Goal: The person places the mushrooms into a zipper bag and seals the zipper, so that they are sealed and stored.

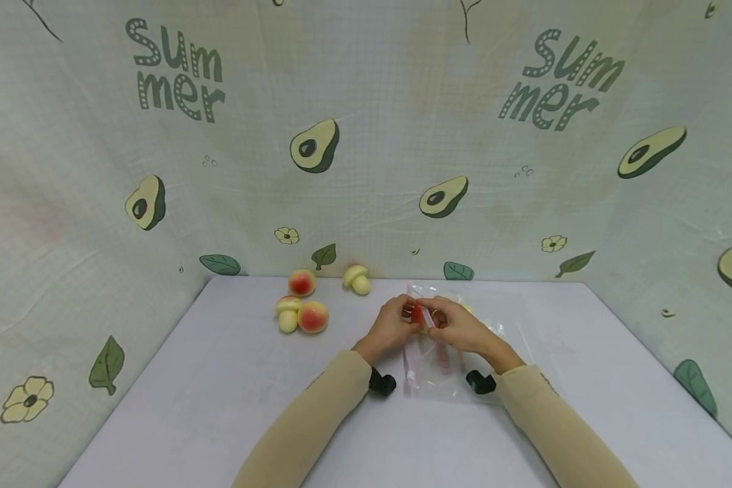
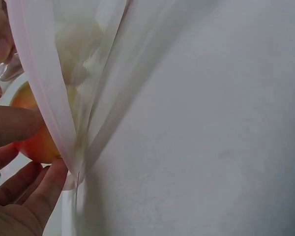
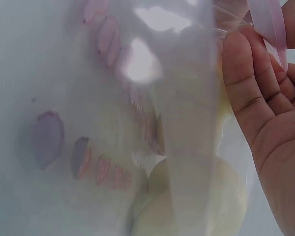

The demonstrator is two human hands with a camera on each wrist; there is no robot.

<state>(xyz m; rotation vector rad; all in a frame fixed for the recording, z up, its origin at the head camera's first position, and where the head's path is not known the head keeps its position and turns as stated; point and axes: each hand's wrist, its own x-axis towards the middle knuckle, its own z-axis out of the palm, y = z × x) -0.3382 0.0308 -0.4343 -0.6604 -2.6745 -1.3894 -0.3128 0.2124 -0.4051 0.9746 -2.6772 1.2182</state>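
Observation:
My left hand (image 1: 392,325) holds a red and yellow peach (image 2: 44,145) between thumb and fingertips, at the mouth of a clear plastic bag. The bag (image 1: 512,315) lies on the table's right half and has a pink strip (image 2: 37,73) along its opening. With its fingers curled at that edge, my right hand (image 1: 460,327) pinches the bag's rim and keeps the mouth raised. Through the film in the right wrist view, pale yellow rounded things (image 3: 187,211) show blurred inside the bag. Pink and purple printing (image 3: 49,140) marks the bag.
On the left half of the white table (image 1: 219,393) sit a peach (image 1: 301,282), a second peach (image 1: 313,316), a toy mushroom (image 1: 356,279) and another mushroom (image 1: 289,315). A printed cloth (image 1: 372,203) stands behind and along the sides.

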